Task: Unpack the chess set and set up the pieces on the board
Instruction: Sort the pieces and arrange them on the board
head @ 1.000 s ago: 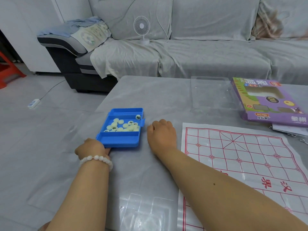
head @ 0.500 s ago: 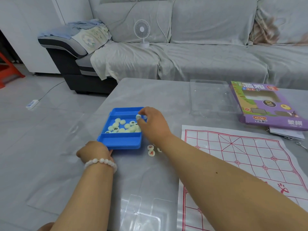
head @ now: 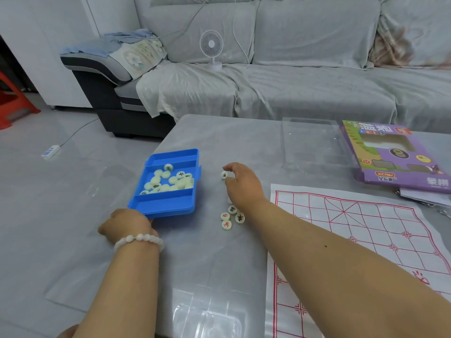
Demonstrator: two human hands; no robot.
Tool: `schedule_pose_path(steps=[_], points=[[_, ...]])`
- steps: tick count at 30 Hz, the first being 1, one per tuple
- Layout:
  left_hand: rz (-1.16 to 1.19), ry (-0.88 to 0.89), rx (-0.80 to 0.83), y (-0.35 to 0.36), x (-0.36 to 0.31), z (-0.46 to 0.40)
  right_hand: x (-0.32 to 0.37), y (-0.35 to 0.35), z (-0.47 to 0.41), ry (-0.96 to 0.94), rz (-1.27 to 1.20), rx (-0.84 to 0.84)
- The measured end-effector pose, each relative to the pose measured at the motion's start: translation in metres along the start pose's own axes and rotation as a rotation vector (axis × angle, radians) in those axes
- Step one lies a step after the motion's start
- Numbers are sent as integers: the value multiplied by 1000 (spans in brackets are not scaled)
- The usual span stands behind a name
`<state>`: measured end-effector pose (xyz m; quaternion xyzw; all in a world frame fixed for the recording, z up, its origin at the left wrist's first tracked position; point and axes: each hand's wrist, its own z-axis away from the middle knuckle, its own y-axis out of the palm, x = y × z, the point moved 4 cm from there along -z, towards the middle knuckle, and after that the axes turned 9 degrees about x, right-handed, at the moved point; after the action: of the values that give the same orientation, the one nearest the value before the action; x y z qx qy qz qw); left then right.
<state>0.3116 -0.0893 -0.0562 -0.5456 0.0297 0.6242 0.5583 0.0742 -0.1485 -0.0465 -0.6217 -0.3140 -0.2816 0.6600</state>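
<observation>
A blue plastic tray point(head: 166, 206) sits on the grey table, its middle compartment holding several white round chess pieces point(head: 168, 182). My left hand point(head: 127, 224) grips the tray's near left corner. My right hand point(head: 240, 184) hovers right of the tray, thumb and fingers pinching one white piece point(head: 224, 175). Several more pieces point(head: 230, 217) lie loose on the table just below that hand. The white board sheet with red lines point(head: 353, 230) is spread out to the right, with no piece on its visible part.
A purple game box point(head: 395, 157) lies at the back right, a clear plastic lid point(head: 310, 142) beside it. Another clear plastic insert point(head: 207, 320) lies at the table's near edge. Papers point(head: 427, 196) sit under the box. A grey sofa with a small fan point(head: 211, 48) stands behind.
My right hand reached into the tray, took out a piece and moved right of it. Loose pieces that the hand covered are now visible on the table. My left hand stayed on the tray.
</observation>
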Motion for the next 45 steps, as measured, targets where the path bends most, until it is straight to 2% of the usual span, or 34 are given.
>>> schedule_pose_path(steps=[2, 4, 7, 9, 10, 11, 12, 14, 15, 17, 21, 24, 27, 31, 33, 37, 39, 40, 42, 44, 45], points=[[184, 22, -36, -14, 5, -12, -1, -2, -7, 6, 98, 2], [123, 13, -115, -29, 9, -17, 2, 0, -17, -14, 186, 28], [-126, 98, -139, -45, 8, -23, 4, 11, -37, -17, 325, 204], [-191, 69, -148, -44, 8, -23, 3, 20, -46, -9, 464, 333], [-231, 29, -155, -41, 6, -21, 2, 21, -48, -11, 497, 345], [-342, 73, -174, -39, 5, -21, 2, 20, -48, -14, 502, 327], [-464, 159, -198, -34, 2, -18, 2, 19, -46, -24, 492, 297], [-765, 190, -167, -25, -5, -16, -1, 14, -35, -69, 437, 254], [-862, 263, -181, -19, -8, -15, -3, 11, -27, -81, 378, 249], [-1007, 250, -149, -10, -10, -10, -9, 5, -13, -78, 208, 252], [-1108, 272, -107, 0, -11, -3, -20, -1, 6, -37, -148, 248], [-1090, 293, -121, 8, -13, -1, -13, -9, 13, -86, -234, 113], [-1178, 324, -131, 15, -17, 6, 23, -15, 14, -259, 24, -5], [-1346, 449, -145, 28, -24, 18, 61, 11, 7, -331, 552, 73], [-1343, 466, -125, 34, -26, 21, 66, 23, 7, -306, 673, 112], [-1305, 402, -67, 41, -22, 19, 71, 41, 10, -314, 747, 170], [-1184, 420, -71, 42, -21, 16, 73, 44, 8, -305, 751, 191], [-1074, 373, -57, 44, -20, 12, 73, 45, 6, -292, 745, 214], [-735, 283, -11, 40, -18, 19, 72, 44, 0, -267, 727, 267], [-626, 284, -22, 42, -16, 18, 72, 43, -5, -261, 706, 284], [-715, 300, -43, 42, -16, 16, 73, 43, -7, -264, 699, 280]])
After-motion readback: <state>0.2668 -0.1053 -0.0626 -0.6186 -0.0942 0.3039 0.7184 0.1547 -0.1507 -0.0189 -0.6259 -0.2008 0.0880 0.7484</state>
